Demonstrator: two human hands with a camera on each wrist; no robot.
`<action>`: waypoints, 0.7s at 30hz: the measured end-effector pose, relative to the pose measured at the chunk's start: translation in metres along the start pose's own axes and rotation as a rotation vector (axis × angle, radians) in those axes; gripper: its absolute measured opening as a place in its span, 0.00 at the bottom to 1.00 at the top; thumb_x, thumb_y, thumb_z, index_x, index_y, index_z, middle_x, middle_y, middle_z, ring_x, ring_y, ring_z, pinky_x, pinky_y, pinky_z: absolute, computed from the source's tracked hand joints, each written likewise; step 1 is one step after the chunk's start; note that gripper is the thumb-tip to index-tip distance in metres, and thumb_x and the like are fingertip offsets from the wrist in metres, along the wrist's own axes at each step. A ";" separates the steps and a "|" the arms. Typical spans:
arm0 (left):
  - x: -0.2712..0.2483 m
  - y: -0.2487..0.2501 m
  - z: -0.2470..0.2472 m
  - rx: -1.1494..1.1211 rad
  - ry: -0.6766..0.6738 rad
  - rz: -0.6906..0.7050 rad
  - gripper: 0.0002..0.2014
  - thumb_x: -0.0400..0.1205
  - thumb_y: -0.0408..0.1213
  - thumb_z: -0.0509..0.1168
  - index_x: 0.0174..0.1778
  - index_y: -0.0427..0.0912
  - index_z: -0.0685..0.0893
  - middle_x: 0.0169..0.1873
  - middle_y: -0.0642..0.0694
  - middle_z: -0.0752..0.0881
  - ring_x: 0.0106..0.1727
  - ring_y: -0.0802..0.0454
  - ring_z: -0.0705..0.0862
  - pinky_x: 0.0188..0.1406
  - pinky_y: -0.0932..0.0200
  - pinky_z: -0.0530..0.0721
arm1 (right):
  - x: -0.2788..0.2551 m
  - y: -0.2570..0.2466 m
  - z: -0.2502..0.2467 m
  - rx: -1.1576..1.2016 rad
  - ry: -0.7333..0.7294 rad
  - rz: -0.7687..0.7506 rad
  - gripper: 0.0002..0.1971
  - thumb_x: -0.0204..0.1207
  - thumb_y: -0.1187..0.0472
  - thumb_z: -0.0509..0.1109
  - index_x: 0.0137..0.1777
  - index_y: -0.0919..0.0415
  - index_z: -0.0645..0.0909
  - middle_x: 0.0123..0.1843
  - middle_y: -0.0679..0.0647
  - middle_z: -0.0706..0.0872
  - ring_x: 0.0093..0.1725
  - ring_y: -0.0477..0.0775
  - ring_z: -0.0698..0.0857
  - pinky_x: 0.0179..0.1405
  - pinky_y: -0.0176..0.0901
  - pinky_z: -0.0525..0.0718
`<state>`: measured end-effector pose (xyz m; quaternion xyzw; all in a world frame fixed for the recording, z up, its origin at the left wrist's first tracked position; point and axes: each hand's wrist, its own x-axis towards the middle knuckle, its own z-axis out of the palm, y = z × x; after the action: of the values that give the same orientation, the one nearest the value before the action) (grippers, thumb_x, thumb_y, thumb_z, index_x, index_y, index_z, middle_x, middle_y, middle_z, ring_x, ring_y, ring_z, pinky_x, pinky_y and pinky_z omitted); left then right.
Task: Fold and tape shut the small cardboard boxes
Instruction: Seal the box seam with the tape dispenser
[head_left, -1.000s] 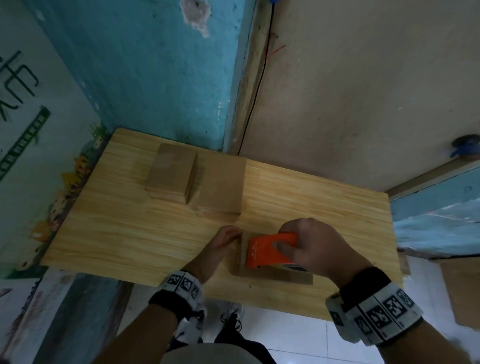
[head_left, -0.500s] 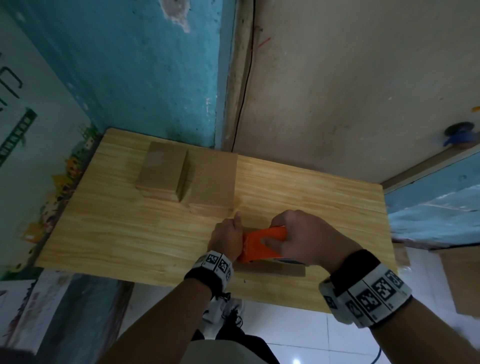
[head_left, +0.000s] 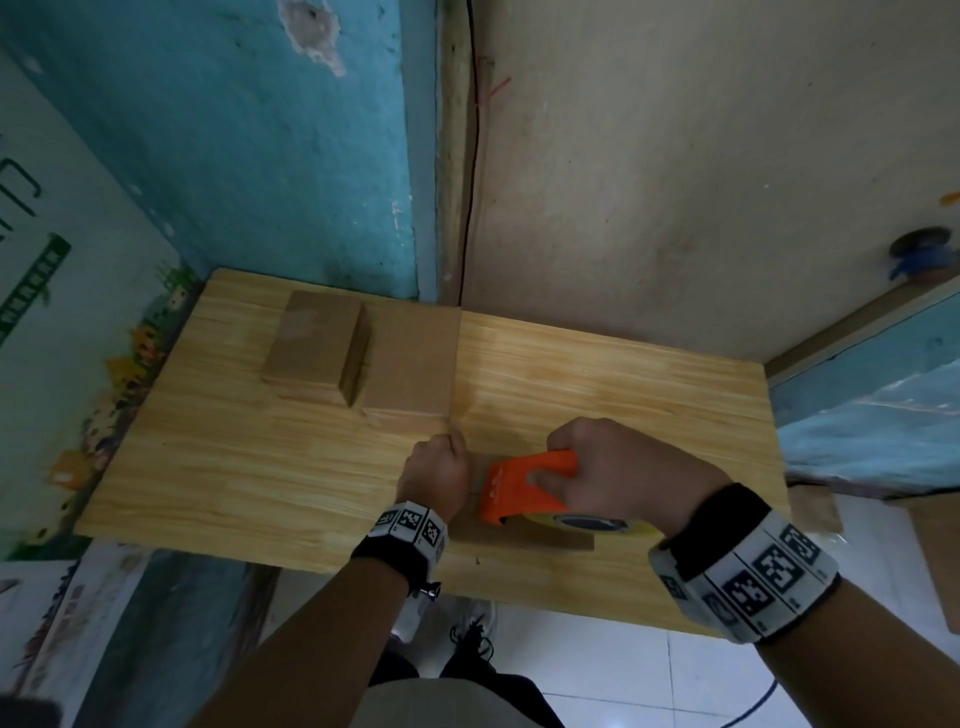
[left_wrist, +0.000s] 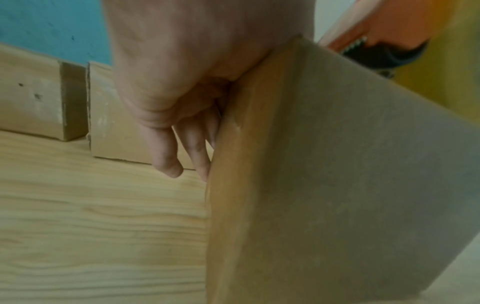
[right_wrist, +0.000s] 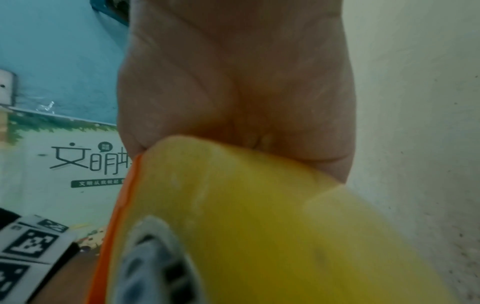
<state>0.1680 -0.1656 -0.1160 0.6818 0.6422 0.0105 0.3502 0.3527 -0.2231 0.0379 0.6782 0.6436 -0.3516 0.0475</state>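
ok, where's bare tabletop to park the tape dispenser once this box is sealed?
Bare wood on the table: the right half beyond the right hand, and the left-front stretch between the two back boxes and the near edge. Crowded: near-centre, where the left hand, the orange tape dispenser and the box sit.

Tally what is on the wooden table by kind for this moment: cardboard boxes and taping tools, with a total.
Cardboard boxes: 3 (back left box, flat box beside it, box being taped)
Orange tape dispensers: 1
Total: 4
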 end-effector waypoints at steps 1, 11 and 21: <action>0.001 0.000 0.000 -0.012 -0.002 -0.007 0.26 0.93 0.49 0.44 0.69 0.38 0.82 0.60 0.34 0.86 0.61 0.34 0.83 0.56 0.48 0.80 | -0.001 0.002 -0.001 -0.002 -0.006 -0.008 0.18 0.81 0.37 0.68 0.37 0.48 0.78 0.36 0.48 0.83 0.34 0.47 0.81 0.31 0.42 0.73; -0.009 0.010 -0.007 -0.091 0.088 0.004 0.31 0.93 0.52 0.43 0.57 0.32 0.86 0.53 0.29 0.87 0.58 0.31 0.85 0.61 0.42 0.83 | -0.015 0.034 -0.016 -0.016 -0.084 0.015 0.17 0.83 0.36 0.67 0.40 0.46 0.80 0.40 0.48 0.86 0.39 0.50 0.86 0.36 0.46 0.81; -0.016 0.015 -0.008 0.143 0.132 0.057 0.28 0.93 0.51 0.43 0.55 0.37 0.85 0.49 0.34 0.89 0.52 0.35 0.88 0.50 0.46 0.83 | -0.020 0.045 -0.001 -0.039 0.075 -0.102 0.20 0.83 0.37 0.66 0.39 0.51 0.81 0.35 0.49 0.85 0.34 0.49 0.85 0.35 0.50 0.83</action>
<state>0.1746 -0.1749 -0.0958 0.7208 0.6434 0.0194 0.2571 0.3955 -0.2472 0.0321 0.6562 0.6854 -0.3151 0.0185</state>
